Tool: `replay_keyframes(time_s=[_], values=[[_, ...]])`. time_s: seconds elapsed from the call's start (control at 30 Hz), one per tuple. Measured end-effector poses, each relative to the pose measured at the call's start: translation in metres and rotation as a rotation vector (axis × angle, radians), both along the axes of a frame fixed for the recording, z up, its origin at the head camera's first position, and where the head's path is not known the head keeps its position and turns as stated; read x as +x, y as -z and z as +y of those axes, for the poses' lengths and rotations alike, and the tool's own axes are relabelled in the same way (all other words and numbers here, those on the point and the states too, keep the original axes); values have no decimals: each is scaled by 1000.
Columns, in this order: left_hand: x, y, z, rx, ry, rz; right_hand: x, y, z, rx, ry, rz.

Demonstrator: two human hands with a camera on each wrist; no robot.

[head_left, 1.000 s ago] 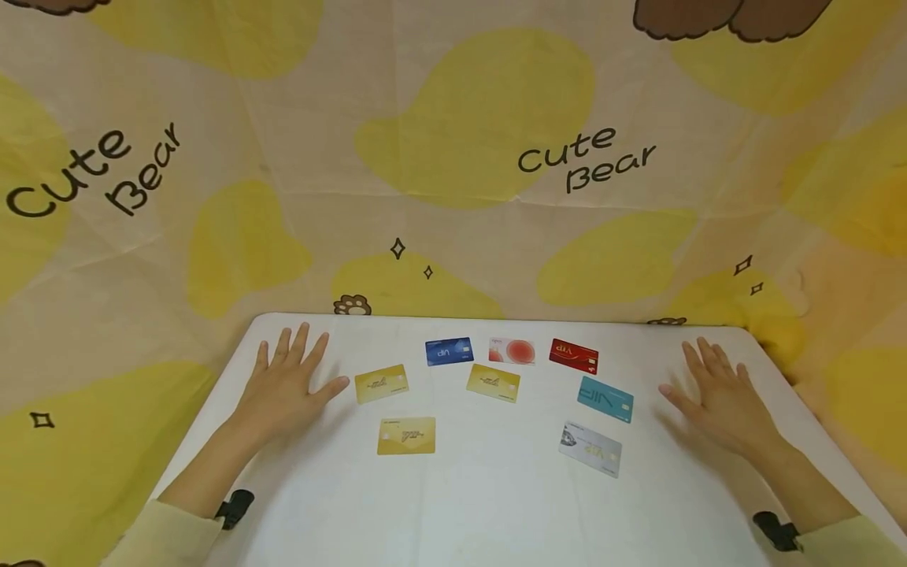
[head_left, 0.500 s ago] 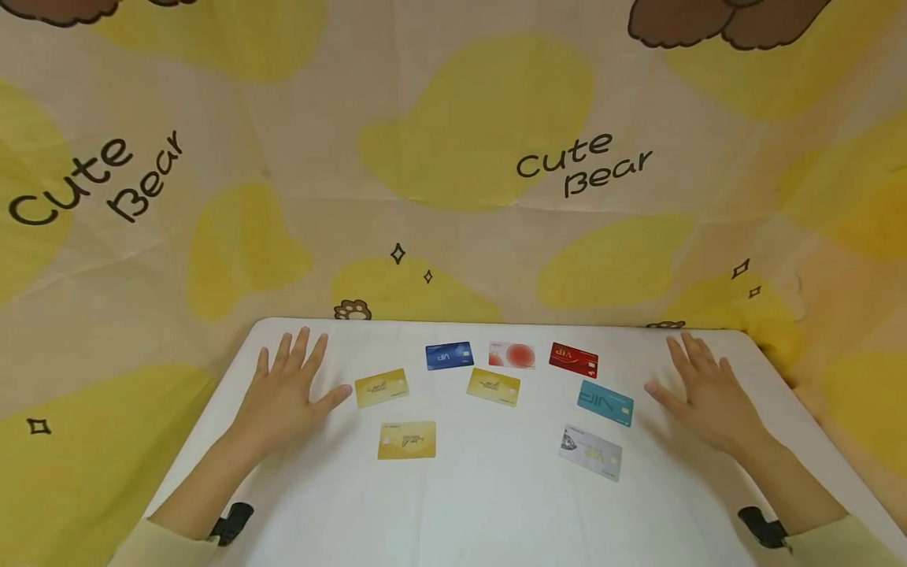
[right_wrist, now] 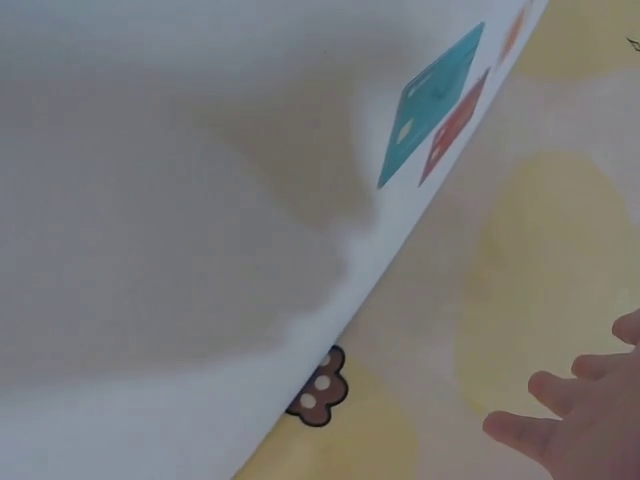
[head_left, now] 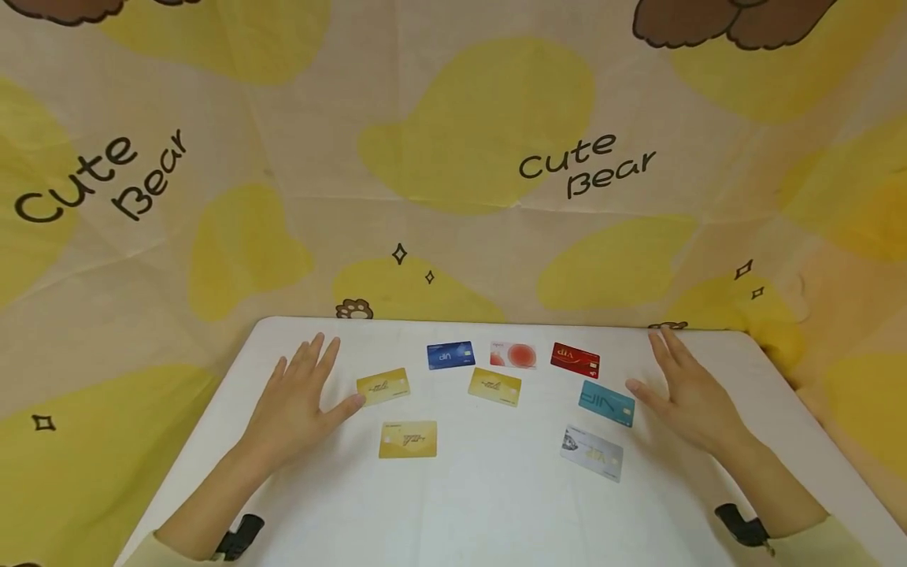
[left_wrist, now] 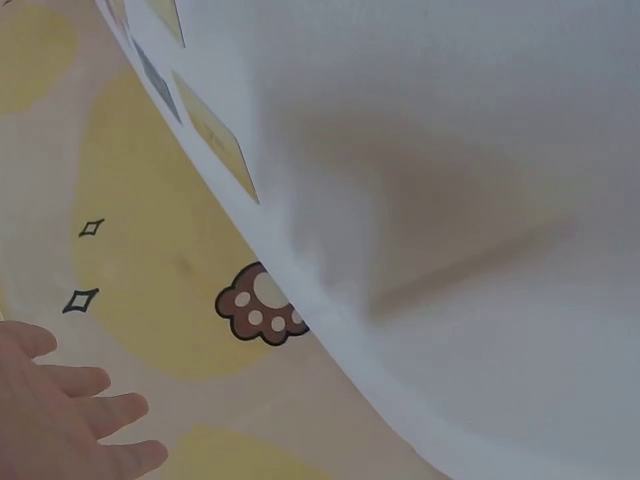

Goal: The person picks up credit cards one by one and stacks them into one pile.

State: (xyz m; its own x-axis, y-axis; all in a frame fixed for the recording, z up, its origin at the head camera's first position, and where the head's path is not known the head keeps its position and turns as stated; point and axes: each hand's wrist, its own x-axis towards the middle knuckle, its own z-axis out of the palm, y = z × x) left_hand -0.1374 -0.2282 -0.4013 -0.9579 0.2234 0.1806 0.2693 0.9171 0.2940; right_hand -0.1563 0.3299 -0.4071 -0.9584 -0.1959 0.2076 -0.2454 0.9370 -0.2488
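Observation:
Several bank-style cards lie flat on the white table: a blue card (head_left: 450, 355), a pale card with a red circle (head_left: 513, 355) and a red card (head_left: 575, 360) along the back. In front of them are a left gold card (head_left: 383, 385), a middle gold card (head_left: 494, 387) and a teal card (head_left: 606, 403). Nearest are a lower gold card (head_left: 408, 439) and a silver card (head_left: 592, 453). My left hand (head_left: 298, 409), fingers spread, holds nothing; its thumb tip overlaps the left gold card's corner. My right hand (head_left: 690, 398), also spread and holding nothing, has its thumb beside the teal card.
The white table (head_left: 496, 512) has rounded far corners. Behind it hangs a yellow and beige cloth (head_left: 453, 157) printed with "Cute Bear". A black strap (head_left: 241, 537) is on my left wrist and another black strap (head_left: 740, 524) on my right. Shadows of both hands fall on the table.
Both hands have moved inward, the left to the right toward the left gold card, the right to the left toward the teal card. The cards stay where they lay.

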Motion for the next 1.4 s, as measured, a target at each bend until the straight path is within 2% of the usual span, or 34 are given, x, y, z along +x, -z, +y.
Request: replay_keyframes(time_s=[0.2,0.43,0.63,1.07,1.4], values=[[7,1,4,39,1,24,3,-5,-16,-29,-10,-19],[14,-1,11,125,-25,-27,6,-11,-35,-86,-43,-39],[19,0,15,210,-27,-62,8,-13,-51,-146,-78,-16],[27,0,24,349,-79,-193,10,-7,-85,-263,-134,-29],[27,1,31,434,-121,-338,10,-3,-109,-338,-172,-51]])
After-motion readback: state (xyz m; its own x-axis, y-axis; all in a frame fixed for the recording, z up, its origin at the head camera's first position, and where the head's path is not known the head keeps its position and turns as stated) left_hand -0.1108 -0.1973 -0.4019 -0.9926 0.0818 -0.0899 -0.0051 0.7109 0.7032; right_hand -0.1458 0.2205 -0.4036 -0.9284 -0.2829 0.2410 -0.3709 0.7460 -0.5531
